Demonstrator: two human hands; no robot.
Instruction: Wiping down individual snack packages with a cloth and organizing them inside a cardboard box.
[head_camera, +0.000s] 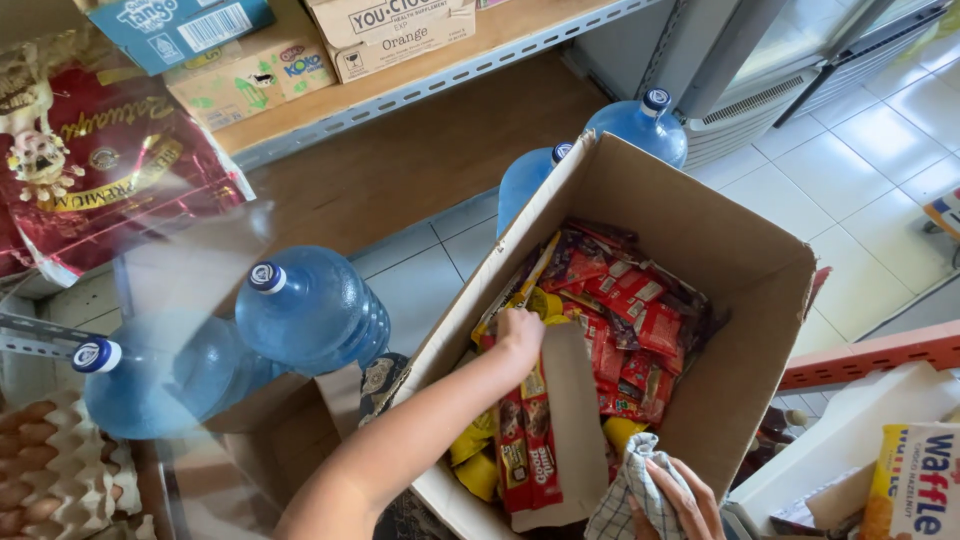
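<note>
The left hand (520, 332) reaches deep into the box (745, 270), fingers curled on red snack packs (630, 320), maybe to pull some out. The right hand (680, 500) grips a cloth (625, 495) at the box edge.

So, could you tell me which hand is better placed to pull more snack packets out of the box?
Probably the left hand: it is already inside the cardboard box on the snack packets, while the right hand holds a checked cloth.
</note>
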